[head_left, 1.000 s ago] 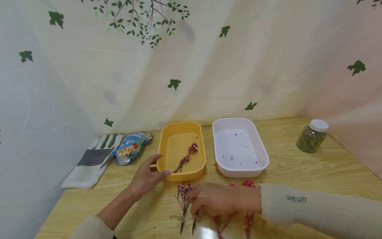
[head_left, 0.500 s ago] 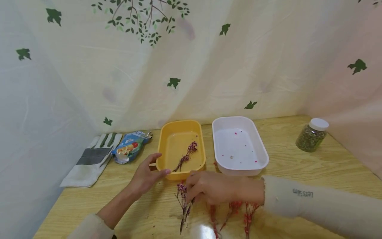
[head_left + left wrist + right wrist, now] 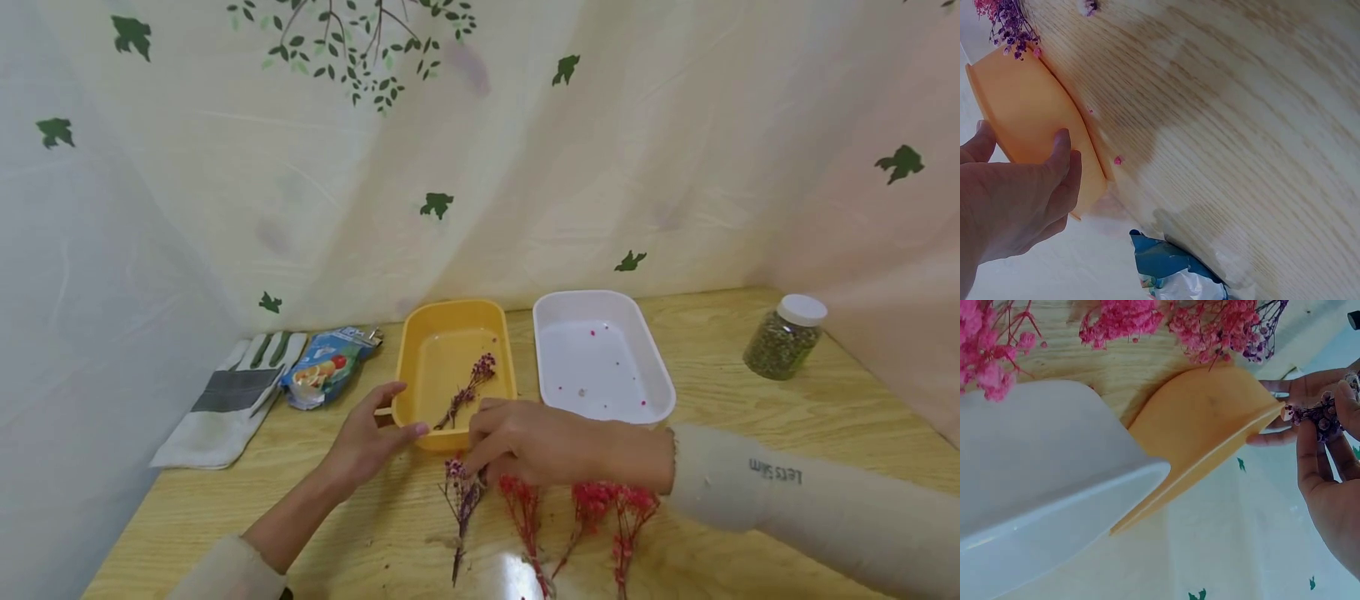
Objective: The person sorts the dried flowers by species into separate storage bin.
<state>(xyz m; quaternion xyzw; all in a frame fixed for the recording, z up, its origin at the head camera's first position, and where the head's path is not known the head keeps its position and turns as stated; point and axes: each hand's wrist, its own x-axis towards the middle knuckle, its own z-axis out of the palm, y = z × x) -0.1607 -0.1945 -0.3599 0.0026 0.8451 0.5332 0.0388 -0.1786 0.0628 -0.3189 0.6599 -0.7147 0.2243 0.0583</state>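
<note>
My left hand holds the near left corner of a yellow tray, thumb at the rim and fingers along the outer wall. Inside that tray lies a purple dried flower sprig. With thumb and fingers, my right hand pinches another purple dried flower sprig just over the tray's near side. On the table, below the right hand, lies a further purple sprig. Several pink-red dried flower sprigs, such as one farther right, lie beside it.
A white tray with scattered bits stands right of the yellow one. Farther right is a lidded jar of green dried pieces. To the left lie a blue packet and work gloves. A printed curtain hangs behind.
My right hand has lifted the purple sprig off the table and moved it up toward the yellow tray, uncovering the pink-red sprigs. The left hand has stayed at the tray corner.
</note>
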